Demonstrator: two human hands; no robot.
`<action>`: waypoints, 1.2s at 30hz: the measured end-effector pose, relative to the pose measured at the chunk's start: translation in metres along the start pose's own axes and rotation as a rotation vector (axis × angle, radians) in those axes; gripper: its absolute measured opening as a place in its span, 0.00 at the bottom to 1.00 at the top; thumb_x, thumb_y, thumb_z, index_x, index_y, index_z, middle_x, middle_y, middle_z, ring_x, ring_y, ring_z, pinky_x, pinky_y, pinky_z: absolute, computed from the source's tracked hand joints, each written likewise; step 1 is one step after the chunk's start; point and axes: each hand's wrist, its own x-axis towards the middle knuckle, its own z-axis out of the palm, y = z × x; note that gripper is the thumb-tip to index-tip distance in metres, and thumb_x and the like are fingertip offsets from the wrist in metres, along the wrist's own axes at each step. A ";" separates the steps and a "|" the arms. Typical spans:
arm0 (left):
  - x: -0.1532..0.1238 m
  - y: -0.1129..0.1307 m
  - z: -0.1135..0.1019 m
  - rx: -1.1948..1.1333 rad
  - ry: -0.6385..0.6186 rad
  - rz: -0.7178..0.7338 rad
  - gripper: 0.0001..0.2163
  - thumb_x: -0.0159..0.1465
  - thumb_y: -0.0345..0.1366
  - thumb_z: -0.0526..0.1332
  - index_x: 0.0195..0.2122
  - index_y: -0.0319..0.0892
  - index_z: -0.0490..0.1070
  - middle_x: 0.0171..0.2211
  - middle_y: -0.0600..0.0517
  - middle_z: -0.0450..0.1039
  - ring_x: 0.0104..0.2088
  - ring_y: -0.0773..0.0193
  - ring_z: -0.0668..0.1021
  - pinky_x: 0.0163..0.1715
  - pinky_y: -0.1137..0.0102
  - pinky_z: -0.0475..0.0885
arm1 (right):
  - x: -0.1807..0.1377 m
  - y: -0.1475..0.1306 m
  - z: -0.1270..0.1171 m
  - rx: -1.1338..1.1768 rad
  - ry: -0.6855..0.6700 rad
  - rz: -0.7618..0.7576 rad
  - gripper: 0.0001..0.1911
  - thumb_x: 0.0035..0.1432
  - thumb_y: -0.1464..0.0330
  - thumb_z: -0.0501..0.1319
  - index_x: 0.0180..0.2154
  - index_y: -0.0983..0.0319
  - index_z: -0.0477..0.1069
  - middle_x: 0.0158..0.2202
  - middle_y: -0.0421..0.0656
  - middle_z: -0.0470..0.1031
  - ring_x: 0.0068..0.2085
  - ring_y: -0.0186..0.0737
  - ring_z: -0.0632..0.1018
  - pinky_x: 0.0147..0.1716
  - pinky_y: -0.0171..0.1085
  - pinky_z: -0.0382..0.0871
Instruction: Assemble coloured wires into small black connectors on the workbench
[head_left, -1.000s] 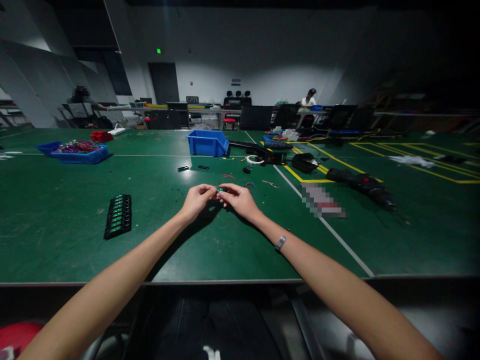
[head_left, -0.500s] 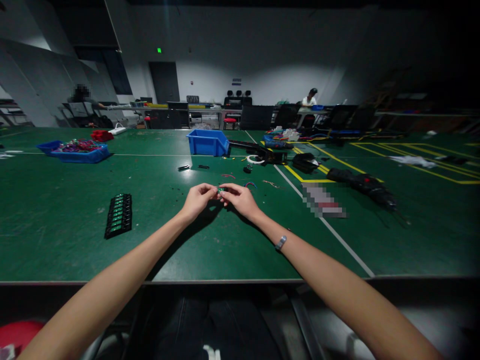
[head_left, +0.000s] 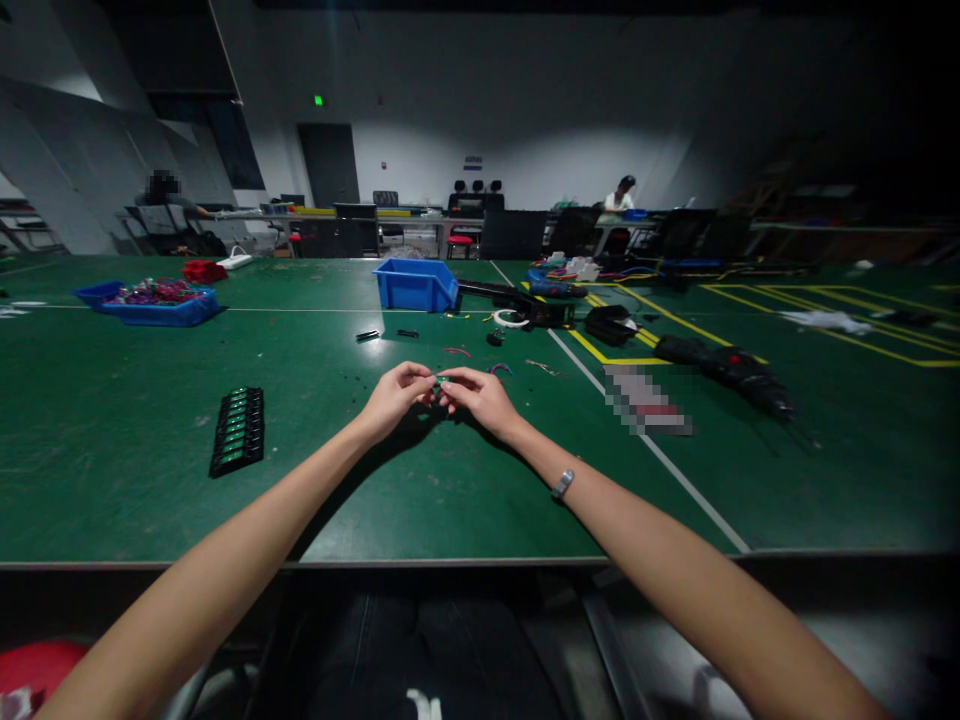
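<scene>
Between my fingertips, above the middle of the green table, is a small green circuit board (head_left: 441, 381), mostly covered by the fingers. My left hand (head_left: 400, 397) pinches it from the left, thumb and forefinger together. My right hand (head_left: 480, 396) grips its other side, and the two hands nearly touch. To the left lies a black holder (head_left: 238, 431) with a row of several green boards in it. Tiny dark bits are scattered just left of my hands, and short red and blue wires (head_left: 501, 369) lie just beyond them.
A blue bin (head_left: 415, 286) stands behind my hands. At the far left is a blue tray (head_left: 166, 310) heaped with coloured wire parts. Two small black pieces (head_left: 367, 336), a white ring (head_left: 511, 319), and a long black tool (head_left: 724, 372) lie on the table. Two people sit in the background.
My left hand has shifted very slightly, its wrist a touch to the left. Both hands keep their pinch on the small board; the things on the table have not moved.
</scene>
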 end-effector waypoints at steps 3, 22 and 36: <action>0.001 -0.001 -0.001 -0.011 -0.016 0.004 0.15 0.58 0.40 0.70 0.40 0.37 0.72 0.31 0.52 0.75 0.30 0.68 0.77 0.33 0.72 0.71 | 0.000 0.001 0.000 -0.009 -0.023 -0.009 0.19 0.55 0.59 0.68 0.45 0.63 0.78 0.33 0.45 0.80 0.32 0.41 0.78 0.31 0.38 0.73; -0.005 0.002 0.004 0.444 0.001 0.102 0.19 0.68 0.52 0.57 0.31 0.40 0.70 0.21 0.55 0.67 0.22 0.68 0.68 0.25 0.72 0.62 | -0.002 0.001 0.000 -0.084 -0.024 -0.005 0.21 0.57 0.58 0.65 0.49 0.62 0.78 0.34 0.45 0.80 0.30 0.38 0.76 0.29 0.37 0.72; -0.009 -0.005 0.008 0.625 0.079 0.194 0.18 0.72 0.48 0.51 0.30 0.42 0.64 0.25 0.55 0.65 0.28 0.65 0.67 0.30 0.70 0.60 | -0.003 0.005 0.009 -0.071 0.000 0.016 0.24 0.56 0.57 0.66 0.51 0.64 0.77 0.29 0.42 0.77 0.27 0.35 0.74 0.26 0.34 0.70</action>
